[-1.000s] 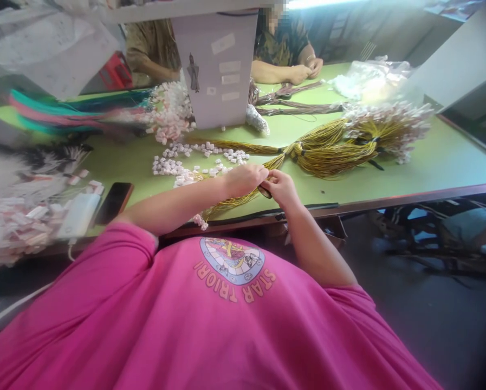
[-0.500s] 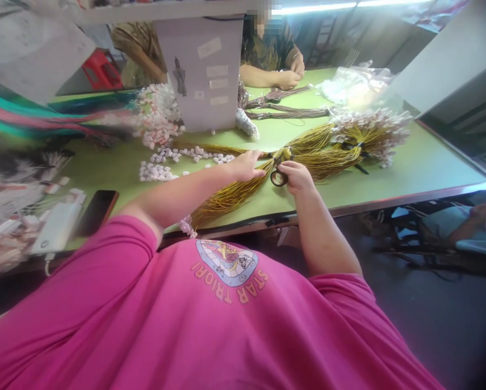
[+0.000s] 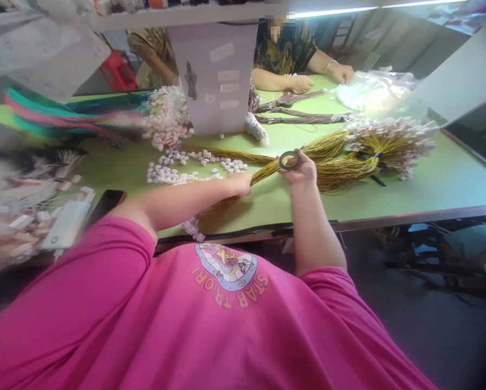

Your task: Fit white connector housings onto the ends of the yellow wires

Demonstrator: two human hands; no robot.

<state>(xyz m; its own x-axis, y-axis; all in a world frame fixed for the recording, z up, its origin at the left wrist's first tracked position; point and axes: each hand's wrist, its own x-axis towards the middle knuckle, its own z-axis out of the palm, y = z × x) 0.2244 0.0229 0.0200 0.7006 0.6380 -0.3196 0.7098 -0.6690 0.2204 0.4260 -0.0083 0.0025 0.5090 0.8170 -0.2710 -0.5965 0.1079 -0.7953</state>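
Yellow wires [image 3: 265,172] run through the left hand's [image 3: 241,184] closed grip.

The left hand [image 3: 240,184], closed around the wires [image 3: 265,171], had its fingertips out of sight, and the wires behind its forearm were partly covered, as was the phone [image 3: 107,203] by the arm and sleeve. The heap [image 3: 15,216] at the left was blurred and cut off by the picture's edge, its pieces perhaps connectors. The panel [image 3: 212,81] hid one co-worker's hand.
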